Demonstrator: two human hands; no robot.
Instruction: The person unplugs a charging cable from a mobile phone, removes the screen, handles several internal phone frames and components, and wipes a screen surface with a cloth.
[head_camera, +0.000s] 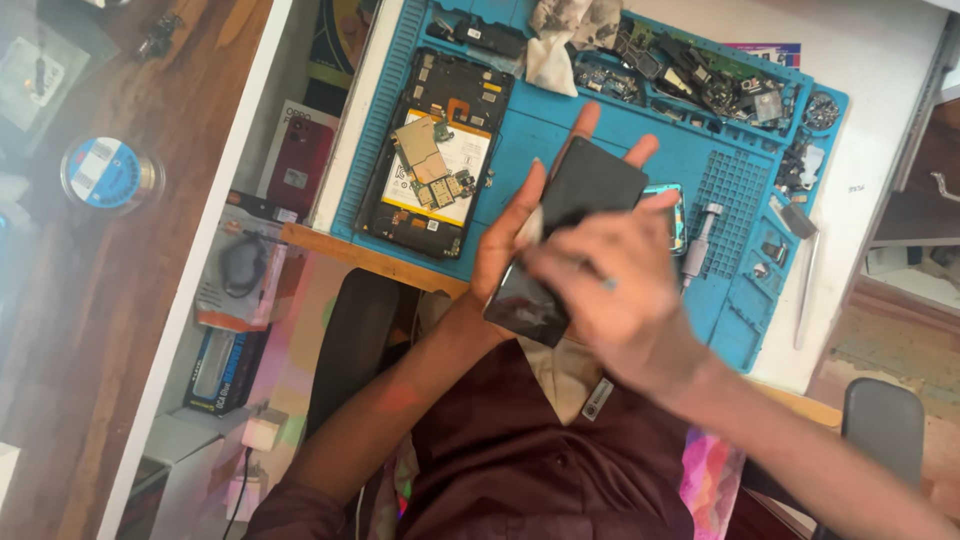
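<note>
Between the hands: black phone panel (567, 240)
Left hand (520, 235): fingers spread, cradling the panel underneath
Right hand (605, 290): blurry, presses on the panel; grip unclear
Tip: I'd hold it flat, rub softly

blue repair mat (560, 135), opened tablet (437, 150), screwdriver (699, 243)

My left hand (520, 225) cradles a black phone (570, 235) from beneath. My blurred right hand (610, 290) lies across its lower half. Behind, an opened phone (440, 150) lies on the blue mat (550, 120).
</note>
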